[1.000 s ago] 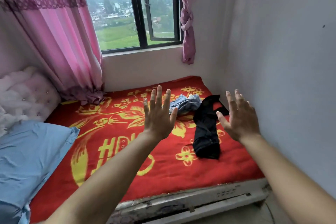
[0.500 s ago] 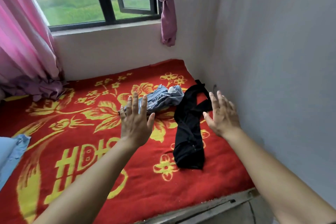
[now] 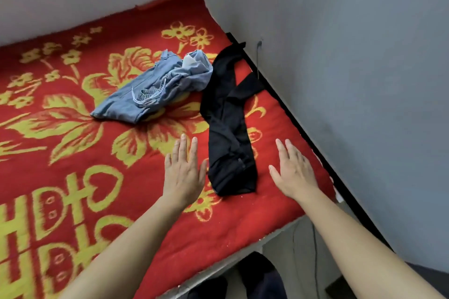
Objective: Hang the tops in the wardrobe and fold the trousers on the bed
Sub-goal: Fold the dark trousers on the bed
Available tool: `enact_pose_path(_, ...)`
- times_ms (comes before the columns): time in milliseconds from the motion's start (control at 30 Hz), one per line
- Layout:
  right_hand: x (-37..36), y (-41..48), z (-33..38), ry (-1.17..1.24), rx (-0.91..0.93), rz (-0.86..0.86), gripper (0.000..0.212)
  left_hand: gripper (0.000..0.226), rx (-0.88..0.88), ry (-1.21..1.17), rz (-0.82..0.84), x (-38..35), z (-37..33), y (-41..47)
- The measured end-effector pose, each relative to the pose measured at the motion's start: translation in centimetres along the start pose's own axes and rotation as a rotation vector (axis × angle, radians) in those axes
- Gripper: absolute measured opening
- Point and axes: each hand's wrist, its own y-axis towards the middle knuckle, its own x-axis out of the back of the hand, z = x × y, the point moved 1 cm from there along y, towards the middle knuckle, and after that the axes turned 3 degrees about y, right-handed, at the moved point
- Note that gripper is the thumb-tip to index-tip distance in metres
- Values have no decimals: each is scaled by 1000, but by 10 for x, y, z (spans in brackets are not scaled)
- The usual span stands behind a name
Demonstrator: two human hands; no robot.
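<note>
We look more steeply down at the bed (image 3: 274, 228) than half a second ago: the window and the pink curtain have gone from view, and only the grey wall (image 3: 364, 56) stands behind and to the right. Our left hand (image 3: 183, 172) is spread flat with straight fingers and holds nothing; it hovers over the red and yellow blanket (image 3: 73, 128), just left of the near end of the black garment (image 3: 228, 133). Our right hand (image 3: 292, 175) is equally wide and empty, just right of that same end, close to the wall side of the bed. Both hands now sit lower along the garment than before, flanking its near end instead of its middle. The black garment lies stretched out lengthwise where it lay earlier, its far end near the wall. The blue trousers (image 3: 155, 90) lie crumpled to its left, touching its far part, a white drawstring showing, unmoved on the blanket
</note>
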Motion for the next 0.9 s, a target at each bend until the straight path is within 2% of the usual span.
enact_pose_path(267,-149,28,-39,91,-38,241,76,67,14,-20,231,-163,-35,21)
enact_pose_path(367,-190,29,-41,148,-6,278,72,86,-10,89,344,-213,-46,27)
enact_pose_path(433,-209,28,-38,165,50,279,68,98,35,151,393,-235,-47,32)
enact_pose_path(500,-223,28,-35,153,120,278,66,85,99,172,369,-246,-45,34)
enact_pose_path(567,-232,31,-31,117,184,307,66,64,236,41,237,-245,-33,33)
enact_pose_path(667,-240,37,-20,53,223,378,69,51,753,-346,19,-239,6,20)
enact_pose_path(733,-243,41,-10,5,223,406,72,48,1112,-588,12,-240,32,6)
enact_pose_path(767,-245,43,-6,-16,217,415,72,48,1227,-653,51,-241,41,-2)
enact_pose_path(833,-247,46,1,-50,191,423,71,52,1321,-588,174,-242,49,-15)
enact_pose_path(900,-249,48,3,-108,180,422,77,65,1278,-425,238,-240,49,-27)
